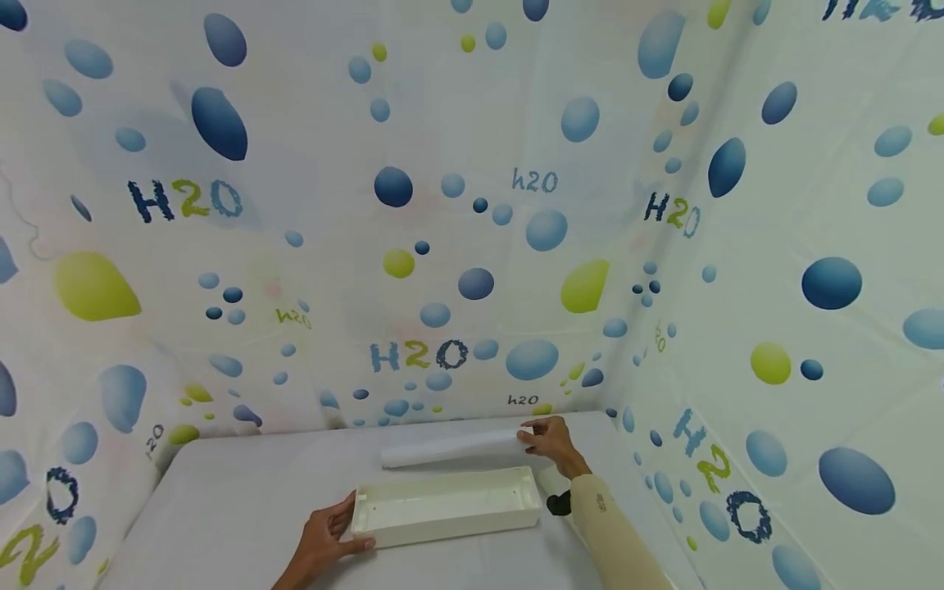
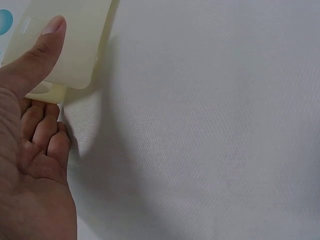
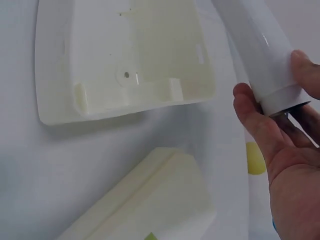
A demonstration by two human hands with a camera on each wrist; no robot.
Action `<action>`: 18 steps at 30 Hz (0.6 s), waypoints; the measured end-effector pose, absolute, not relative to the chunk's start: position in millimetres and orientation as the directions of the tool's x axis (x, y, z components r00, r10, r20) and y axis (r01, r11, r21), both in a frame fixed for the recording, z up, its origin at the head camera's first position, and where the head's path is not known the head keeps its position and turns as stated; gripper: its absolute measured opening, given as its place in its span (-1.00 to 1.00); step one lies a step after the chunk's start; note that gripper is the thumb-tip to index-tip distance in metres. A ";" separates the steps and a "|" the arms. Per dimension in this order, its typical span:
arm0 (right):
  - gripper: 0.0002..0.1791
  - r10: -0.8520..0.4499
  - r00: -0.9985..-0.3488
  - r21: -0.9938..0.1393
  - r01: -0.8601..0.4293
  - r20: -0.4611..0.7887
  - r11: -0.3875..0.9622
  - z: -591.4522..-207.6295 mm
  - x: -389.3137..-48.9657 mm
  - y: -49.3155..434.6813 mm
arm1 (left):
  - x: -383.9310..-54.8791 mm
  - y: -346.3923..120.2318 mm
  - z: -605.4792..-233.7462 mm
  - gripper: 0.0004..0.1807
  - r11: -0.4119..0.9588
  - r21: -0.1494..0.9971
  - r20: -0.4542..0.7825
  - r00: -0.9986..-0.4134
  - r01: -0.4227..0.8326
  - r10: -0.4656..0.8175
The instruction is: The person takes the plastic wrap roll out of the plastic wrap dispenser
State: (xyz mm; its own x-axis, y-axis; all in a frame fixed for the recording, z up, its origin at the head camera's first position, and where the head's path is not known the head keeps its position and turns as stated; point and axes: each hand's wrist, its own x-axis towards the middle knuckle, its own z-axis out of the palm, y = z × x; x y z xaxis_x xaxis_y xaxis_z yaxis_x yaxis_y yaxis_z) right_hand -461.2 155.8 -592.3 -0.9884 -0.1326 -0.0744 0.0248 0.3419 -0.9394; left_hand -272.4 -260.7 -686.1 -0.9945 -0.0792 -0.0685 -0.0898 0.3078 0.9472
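Observation:
A long, shallow cream plastic box [image 1: 453,531] lies with its open side up. My left hand [image 1: 324,537] grips its left end, and in the left wrist view the thumb lies over the box's outer face [image 2: 82,57] with the fingers curled below. Behind the box is a smooth white tube [image 1: 450,451]. My right hand [image 1: 555,444] holds the tube's right end between thumb and fingers. The right wrist view shows that end of the tube [image 3: 260,55] with a dark rim. Whether its far end touches the table cannot be told.
Beside the box's right end lies another long cream piece [image 3: 150,200] with a small green mark, partly hidden by my right forearm in the head view. A small dark object [image 1: 559,503] is by that forearm. Patterned sheets [image 1: 457,246] hang behind the white-covered table [image 1: 243,492].

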 end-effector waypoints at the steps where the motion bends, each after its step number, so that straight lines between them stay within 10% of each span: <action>1: -0.67 -0.131 -0.989 -0.933 0.013 -0.065 0.360 -593.0 -461.4 155.9 | -272.6 -260.8 -686.2 0.10 0.308 0.947 -0.066 -0.995 -0.087 -0.078; 18: -0.60 -0.101 -0.993 -0.856 0.002 -0.063 0.517 -613.6 -477.6 151.8 | -273.0 -261.0 -685.9 0.11 0.327 0.942 -0.051 -0.996 -0.071 -0.070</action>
State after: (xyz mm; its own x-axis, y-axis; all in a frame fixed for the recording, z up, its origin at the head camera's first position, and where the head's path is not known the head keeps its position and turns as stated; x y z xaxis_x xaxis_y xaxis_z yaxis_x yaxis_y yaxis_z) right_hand -477.6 151.8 -613.6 -0.9929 -0.1008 -0.0631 0.0019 0.5174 -0.8557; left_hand -273.0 -261.0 -685.9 -0.9963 -0.0696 -0.0507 -0.0708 0.3268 0.9425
